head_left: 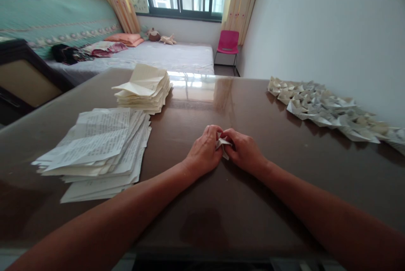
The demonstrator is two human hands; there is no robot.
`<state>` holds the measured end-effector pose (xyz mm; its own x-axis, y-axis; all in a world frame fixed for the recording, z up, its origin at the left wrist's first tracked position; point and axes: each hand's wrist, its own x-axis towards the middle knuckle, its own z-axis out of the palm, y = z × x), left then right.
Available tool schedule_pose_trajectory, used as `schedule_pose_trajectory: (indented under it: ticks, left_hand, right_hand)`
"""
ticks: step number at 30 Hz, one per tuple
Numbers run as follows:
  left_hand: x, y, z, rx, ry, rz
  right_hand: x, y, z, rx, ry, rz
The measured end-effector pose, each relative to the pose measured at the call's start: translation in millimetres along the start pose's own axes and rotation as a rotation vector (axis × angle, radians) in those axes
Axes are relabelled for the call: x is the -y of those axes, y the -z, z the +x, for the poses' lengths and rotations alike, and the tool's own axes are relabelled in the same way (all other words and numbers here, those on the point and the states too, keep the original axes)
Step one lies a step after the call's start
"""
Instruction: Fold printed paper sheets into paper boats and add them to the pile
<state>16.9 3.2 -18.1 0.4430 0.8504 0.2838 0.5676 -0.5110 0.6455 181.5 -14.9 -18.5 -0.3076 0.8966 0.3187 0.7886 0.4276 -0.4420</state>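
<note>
My left hand (205,149) and my right hand (244,148) meet at the middle of the glossy brown table (202,203). Both have their fingers curled around a small folded piece of printed paper (222,143), which shows only as white corners between them. The hands press the paper against the tabletop. Most of the paper is hidden by my fingers.
A loose pile of printed sheets (98,148) lies at the left. Behind it stands a stack of folded sheets (144,89). Several folded paper shapes (329,108) lie in a row along the right wall. Beyond the table are a bed (152,54) and a pink chair (228,43).
</note>
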Motion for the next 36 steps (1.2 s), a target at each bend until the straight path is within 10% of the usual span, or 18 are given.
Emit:
schedule_pose_trajectory:
  ticks: [20,28,36]
  left_hand:
    - [14,14.2,-3,0.16,-0.168,0.126]
    - [11,18.8,-5,0.195,-0.345,0.205]
    - [18,23.4,-3,0.225,-0.491,0.281]
  right_hand:
    - [-8,7,-1,0.124,-0.074,-0.1]
    - [-20,29,1,0.189,0.286,-0.053]
    - [-35,40,3,0.295,0.324,0.047]
